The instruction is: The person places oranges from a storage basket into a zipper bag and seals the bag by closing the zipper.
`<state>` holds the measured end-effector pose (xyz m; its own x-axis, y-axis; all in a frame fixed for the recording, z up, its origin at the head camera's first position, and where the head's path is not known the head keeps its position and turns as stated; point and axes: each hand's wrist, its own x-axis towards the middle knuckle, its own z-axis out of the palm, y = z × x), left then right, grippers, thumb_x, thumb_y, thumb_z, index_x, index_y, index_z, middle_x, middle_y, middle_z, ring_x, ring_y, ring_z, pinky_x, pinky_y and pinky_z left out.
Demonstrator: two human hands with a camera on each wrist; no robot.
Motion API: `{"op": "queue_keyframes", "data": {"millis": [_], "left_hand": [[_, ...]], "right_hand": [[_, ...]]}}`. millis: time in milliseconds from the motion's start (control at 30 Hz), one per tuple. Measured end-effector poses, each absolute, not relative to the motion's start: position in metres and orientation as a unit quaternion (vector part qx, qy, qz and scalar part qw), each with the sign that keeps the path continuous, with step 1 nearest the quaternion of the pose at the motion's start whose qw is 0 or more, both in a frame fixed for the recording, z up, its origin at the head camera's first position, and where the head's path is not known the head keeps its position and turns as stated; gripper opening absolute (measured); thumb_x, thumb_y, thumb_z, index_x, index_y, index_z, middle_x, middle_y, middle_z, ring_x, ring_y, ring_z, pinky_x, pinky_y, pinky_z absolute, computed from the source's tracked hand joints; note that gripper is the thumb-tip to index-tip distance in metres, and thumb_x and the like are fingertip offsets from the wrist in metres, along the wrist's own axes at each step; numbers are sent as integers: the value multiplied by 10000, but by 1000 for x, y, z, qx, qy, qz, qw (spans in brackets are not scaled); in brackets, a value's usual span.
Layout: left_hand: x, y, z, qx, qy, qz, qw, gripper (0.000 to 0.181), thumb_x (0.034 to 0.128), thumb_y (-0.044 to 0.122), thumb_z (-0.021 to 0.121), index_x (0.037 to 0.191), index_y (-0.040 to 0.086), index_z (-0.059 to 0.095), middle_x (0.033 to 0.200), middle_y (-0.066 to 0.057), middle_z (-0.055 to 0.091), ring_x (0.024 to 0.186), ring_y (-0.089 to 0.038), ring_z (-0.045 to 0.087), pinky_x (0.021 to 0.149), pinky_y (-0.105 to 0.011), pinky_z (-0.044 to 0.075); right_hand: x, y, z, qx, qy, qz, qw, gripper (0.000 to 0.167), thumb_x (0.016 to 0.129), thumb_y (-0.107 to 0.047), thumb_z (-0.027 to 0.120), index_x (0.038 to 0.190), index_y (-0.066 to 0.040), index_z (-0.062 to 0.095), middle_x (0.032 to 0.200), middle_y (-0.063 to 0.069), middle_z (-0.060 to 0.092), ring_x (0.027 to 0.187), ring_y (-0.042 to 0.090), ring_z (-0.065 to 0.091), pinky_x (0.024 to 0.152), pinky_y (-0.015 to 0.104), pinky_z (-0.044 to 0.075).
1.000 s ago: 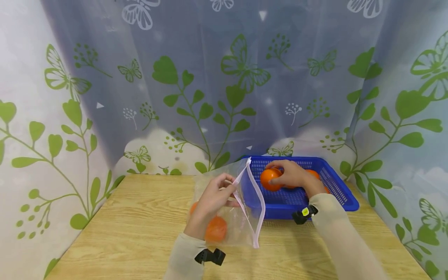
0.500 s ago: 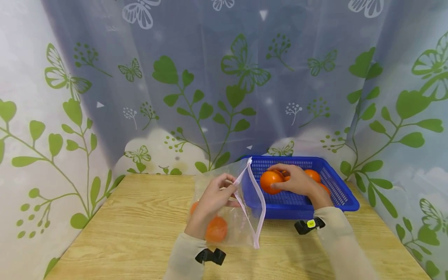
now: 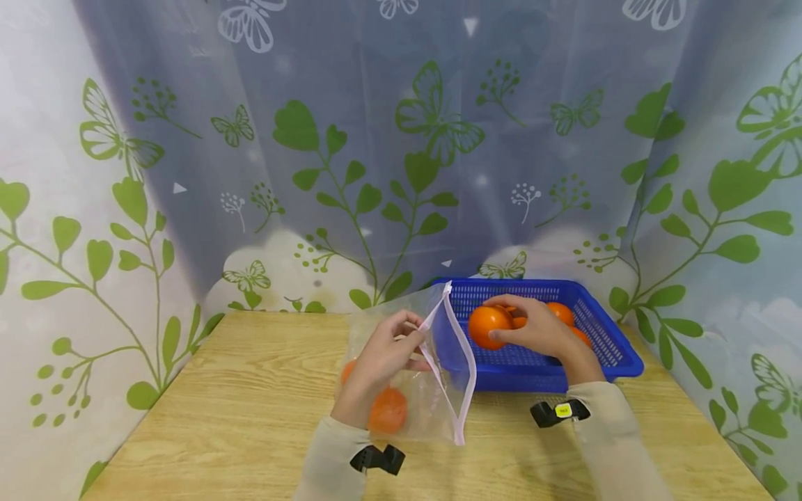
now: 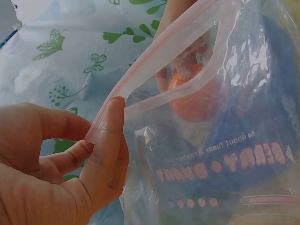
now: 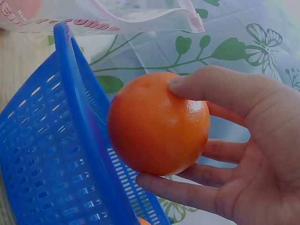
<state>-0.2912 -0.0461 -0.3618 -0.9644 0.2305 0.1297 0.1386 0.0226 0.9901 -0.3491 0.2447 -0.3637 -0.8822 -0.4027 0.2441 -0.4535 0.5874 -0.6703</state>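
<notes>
My left hand [image 3: 385,351] pinches the pink zip edge of a clear zip bag [image 3: 432,410], whose mouth gapes toward the right. In the left wrist view, thumb and fingers meet on that pink edge [image 4: 123,85], and the bag bears printed letters. Inside the bag, orange fruits [image 3: 388,410] lie at the bottom, one partly behind my left wrist. With thumb and fingers curled round it, my right hand [image 3: 532,327] holds a shiny orange [image 5: 159,124] over the left part of the blue basket [image 3: 617,348], just right of the bag's mouth.
More oranges [image 3: 560,313] sit in the basket, partly hidden behind my right hand. The basket stands at the back right of the wooden table [image 3: 250,417]. A patterned curtain [image 3: 351,139] with leaves and butterflies closes off the back and sides.
My right hand has shifted slightly right and toward me with the orange, uncovering more of the oranges behind it. The left hand and bag have stayed in place.
</notes>
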Motion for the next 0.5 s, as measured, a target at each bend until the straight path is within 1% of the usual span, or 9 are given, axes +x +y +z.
{"op": "queue_keyframes", "data": {"millis": [100,367,500], "left_hand": [[-291,-47,-361,130,714,688,34,141,1022,46,549,1120,-49,585,930,-107,562,774,-195,656,681,-384,675],[-291,-48,-362,135,717,683,32,155,1009,43,546,1124,-52,591,930,-108,571,769,-190,661,679,-383,676],[-291,-49,-362,134,718,683,30,152,1008,49,549,1120,-44,595,935,-113,577,766,-191,660,673,-383,675]], "right_hand": [[-348,245,-364,242,-890,385,32,529,903,-231,796,1387,-111,621,1380,223,614,1168,420,638,844,376,621],[-344,245,-368,251,-882,397,36,523,917,-231,788,1394,-109,611,1384,214,614,1165,399,647,847,349,622],[-340,246,-371,247,-879,405,40,528,916,-247,794,1399,-138,614,1404,200,605,1163,386,660,834,317,614]]}}
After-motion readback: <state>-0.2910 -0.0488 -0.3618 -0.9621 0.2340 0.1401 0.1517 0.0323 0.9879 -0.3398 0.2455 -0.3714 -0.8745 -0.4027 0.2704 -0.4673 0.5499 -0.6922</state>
